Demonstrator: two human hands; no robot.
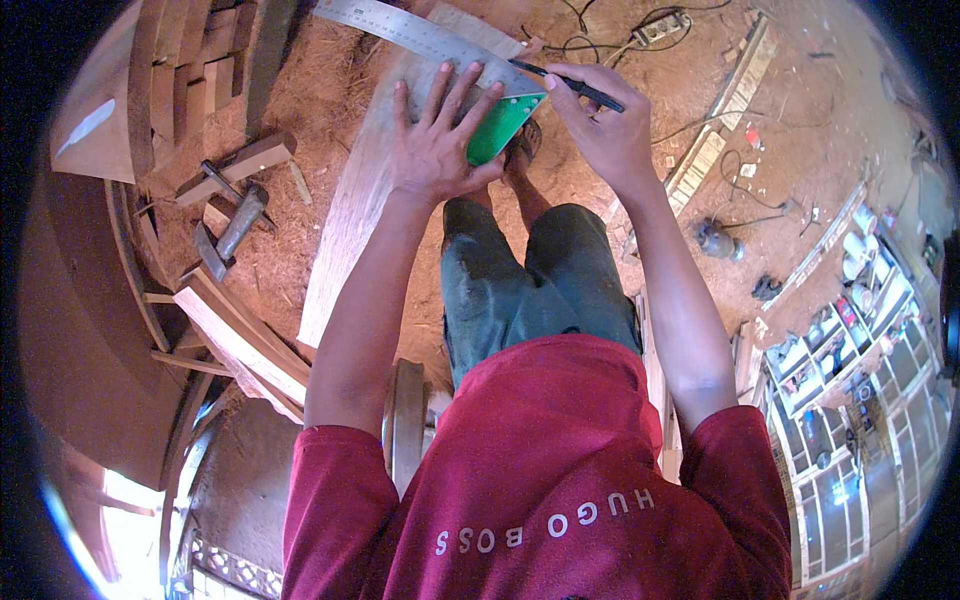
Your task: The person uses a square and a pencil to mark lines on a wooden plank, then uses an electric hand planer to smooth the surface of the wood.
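Note:
A try square with a steel ruler blade [425,37] and a green handle [505,128] lies across a long pale wooden board [352,232]. My left hand [440,145] rests on the square with its fingers spread over the blade's edge and its thumb by the lower end of the green handle. In my right hand [605,125] is a black pen [590,92], pinched between thumb and fingers. Its tip points left and touches or hovers just over the blade near the handle; I cannot tell which.
A hammer [243,222] and wood offcuts [250,168] lie on the shavings-strewn floor at left, with stacked timber [245,335] nearer. Right of me are a power tool [715,238], trailing cords, a power strip [660,30] and a rack of supplies [840,340].

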